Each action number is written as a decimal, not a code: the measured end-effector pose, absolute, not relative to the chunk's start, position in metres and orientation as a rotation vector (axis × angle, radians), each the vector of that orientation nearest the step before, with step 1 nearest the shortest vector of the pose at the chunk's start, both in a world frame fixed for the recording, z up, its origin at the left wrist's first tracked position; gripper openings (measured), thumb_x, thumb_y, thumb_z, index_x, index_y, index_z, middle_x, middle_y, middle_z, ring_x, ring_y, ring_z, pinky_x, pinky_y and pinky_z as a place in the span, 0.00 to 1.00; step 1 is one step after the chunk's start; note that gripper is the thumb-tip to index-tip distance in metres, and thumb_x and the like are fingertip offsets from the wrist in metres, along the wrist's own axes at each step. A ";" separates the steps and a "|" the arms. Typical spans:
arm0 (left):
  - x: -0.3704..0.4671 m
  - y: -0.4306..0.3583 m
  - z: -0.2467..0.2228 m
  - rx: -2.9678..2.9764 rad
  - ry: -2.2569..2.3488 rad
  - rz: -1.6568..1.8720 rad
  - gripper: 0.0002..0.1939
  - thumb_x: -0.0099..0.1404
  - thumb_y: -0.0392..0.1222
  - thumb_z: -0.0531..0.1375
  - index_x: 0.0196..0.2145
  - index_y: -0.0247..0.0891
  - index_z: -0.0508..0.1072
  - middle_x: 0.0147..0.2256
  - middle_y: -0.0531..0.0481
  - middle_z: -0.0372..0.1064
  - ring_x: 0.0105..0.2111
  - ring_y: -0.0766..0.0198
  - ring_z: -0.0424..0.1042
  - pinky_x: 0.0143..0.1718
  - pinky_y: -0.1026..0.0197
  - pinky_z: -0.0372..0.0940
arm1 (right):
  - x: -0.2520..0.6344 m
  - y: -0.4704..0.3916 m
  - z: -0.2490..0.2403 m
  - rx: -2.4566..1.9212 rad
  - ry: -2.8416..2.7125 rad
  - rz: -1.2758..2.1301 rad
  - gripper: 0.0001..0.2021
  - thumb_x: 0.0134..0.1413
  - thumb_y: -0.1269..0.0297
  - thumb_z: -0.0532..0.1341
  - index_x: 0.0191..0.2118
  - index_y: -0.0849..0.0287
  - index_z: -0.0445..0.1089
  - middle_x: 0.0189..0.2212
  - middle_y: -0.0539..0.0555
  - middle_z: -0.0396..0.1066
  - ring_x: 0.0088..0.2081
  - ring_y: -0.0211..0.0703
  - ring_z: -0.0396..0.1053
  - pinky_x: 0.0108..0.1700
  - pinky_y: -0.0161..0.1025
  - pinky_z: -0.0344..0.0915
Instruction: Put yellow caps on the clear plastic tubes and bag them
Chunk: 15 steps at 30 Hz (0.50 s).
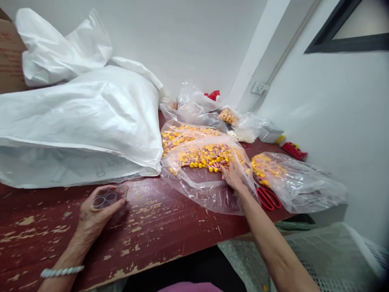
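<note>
My left hand (pixel 96 211) is closed around several short clear plastic tubes (pixel 110 198), held upright in a cluster just over the table, with their round open ends showing. My right hand (pixel 233 177) reaches into an open clear plastic bag (pixel 194 187) lying on the table. Its bent fingers touch the near edge of a pile of small pink-and-red pieces with yellow caps (pixel 204 156). The fingertips are partly lost among the pieces, so what they grip is hard to make out.
A big white sack (pixel 100 109) fills the left back of the worn red table (pixel 158 227). Right of the bag lie red-handled scissors (pixel 268 198) and another bag of yellow-capped pieces (pixel 299 180). Smaller bags (pixel 197 101) stand behind. A white perforated basket (pixel 334 255) is below right.
</note>
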State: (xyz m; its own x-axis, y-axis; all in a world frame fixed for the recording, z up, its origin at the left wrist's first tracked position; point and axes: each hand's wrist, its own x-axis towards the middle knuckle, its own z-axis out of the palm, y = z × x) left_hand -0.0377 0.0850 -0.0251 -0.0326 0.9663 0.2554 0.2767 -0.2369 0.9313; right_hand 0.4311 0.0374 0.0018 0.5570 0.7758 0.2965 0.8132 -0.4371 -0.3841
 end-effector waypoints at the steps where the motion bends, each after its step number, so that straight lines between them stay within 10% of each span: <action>1: -0.037 0.085 -0.025 1.555 1.334 1.299 0.24 0.45 0.44 0.69 0.41 0.42 0.69 0.34 0.48 0.75 0.33 0.54 0.75 0.35 0.53 0.71 | 0.436 0.038 0.001 -2.350 -1.245 -0.094 0.25 0.57 0.56 0.51 0.56 0.66 0.58 0.55 0.67 0.60 0.56 0.55 0.58 0.55 0.51 0.56; 9: -0.008 0.083 -0.019 1.422 1.249 1.268 0.25 0.43 0.43 0.70 0.40 0.40 0.68 0.34 0.48 0.75 0.33 0.57 0.75 0.35 0.58 0.71 | 0.388 0.064 -0.010 -2.525 -1.175 -0.098 0.28 0.57 0.46 0.51 0.58 0.57 0.60 0.61 0.66 0.51 0.56 0.67 0.55 0.53 0.63 0.52; 15: 0.016 0.079 -0.016 1.446 1.170 1.236 0.24 0.43 0.42 0.70 0.38 0.38 0.69 0.32 0.49 0.74 0.32 0.61 0.74 0.35 0.60 0.70 | 0.329 0.064 -0.015 -2.302 -1.479 -0.043 0.21 0.60 0.55 0.51 0.58 0.47 0.59 0.60 0.56 0.56 0.55 0.54 0.57 0.52 0.51 0.55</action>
State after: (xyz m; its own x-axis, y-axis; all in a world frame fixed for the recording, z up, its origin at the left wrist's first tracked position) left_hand 0.0158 0.0788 -0.0158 0.0617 0.9843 0.1656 0.1115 -0.1717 0.9788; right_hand 0.3285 0.0644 -0.0151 0.4393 0.8662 0.2383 0.8786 -0.3589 -0.3150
